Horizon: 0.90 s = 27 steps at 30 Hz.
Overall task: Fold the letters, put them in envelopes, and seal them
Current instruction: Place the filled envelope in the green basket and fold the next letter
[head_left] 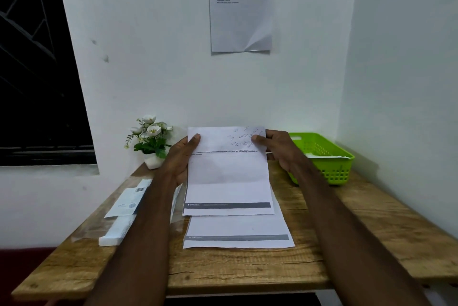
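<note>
I hold a white letter upright above the wooden table. Its top part is folded over toward me and shows handwriting on the flap. My left hand grips the letter's upper left edge, thumb on the flap. My right hand pinches the upper right corner. More printed sheets lie flat on the table under the held letter. A white stack of envelopes lies at the left on a clear plastic wrapper, with a printed label card beside it.
A green plastic basket holding something white stands at the back right. A small pot of white flowers sits at the back left. A printed sheet hangs on the wall. A dark window is at the left.
</note>
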Tool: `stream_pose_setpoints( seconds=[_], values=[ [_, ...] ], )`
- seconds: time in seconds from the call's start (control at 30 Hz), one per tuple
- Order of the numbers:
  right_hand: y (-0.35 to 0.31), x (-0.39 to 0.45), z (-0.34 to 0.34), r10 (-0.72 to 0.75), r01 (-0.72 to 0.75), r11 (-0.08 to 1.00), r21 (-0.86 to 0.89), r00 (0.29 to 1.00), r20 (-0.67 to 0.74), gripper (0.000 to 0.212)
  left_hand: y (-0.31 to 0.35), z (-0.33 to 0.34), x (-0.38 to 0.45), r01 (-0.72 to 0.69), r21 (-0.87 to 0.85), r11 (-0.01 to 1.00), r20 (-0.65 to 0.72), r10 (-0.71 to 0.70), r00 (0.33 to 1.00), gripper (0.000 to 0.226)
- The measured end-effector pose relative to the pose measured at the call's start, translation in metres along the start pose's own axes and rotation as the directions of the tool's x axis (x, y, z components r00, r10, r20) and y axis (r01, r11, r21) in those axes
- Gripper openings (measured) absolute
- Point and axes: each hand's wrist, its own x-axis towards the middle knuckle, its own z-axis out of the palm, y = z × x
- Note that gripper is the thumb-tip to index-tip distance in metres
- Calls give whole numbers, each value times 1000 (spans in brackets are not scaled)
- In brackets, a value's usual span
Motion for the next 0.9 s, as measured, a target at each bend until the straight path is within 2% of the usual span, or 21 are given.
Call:
stream_pose_setpoints(
  seconds=[0.1,0.23,0.37,0.5,0.6,0.7,0.8,0.9],
  values=[
    [3,2,0,-13,19,995,99,998,-58,18,-1,-5,-1,28,64,998,54,-32,998,40],
    [3,0,-2,-8,20,987,162,997,-74,15,-10,-13,0,164,226,960,66,-183,981,51],
    [1,-1,-3,-24,37,985,168,997,-78,22,-15,-15,3,199,180,963,4,-203,979,40],
    [-2,-2,-7,-69,70,989,134,998,-12,27,-13,-14,7,205,84,975,-13,-205,979,31],
    [-3,-4,-8,-131,130,990,57,991,19,22,-11,-13,7,202,16,979,-23,-201,979,26],
    [-3,-4,-9,-230,237,967,-91,969,87,30,-7,-11,5,203,-38,978,-19,-204,979,28],
    [2,0,-9,-333,353,896,-269,936,117,37,-5,-11,5,209,-39,977,-9,-210,978,28],
    [12,1,-5,-434,418,801,-428,899,65,45,-4,-13,7,215,-67,974,-42,-218,975,43]
  ],
)
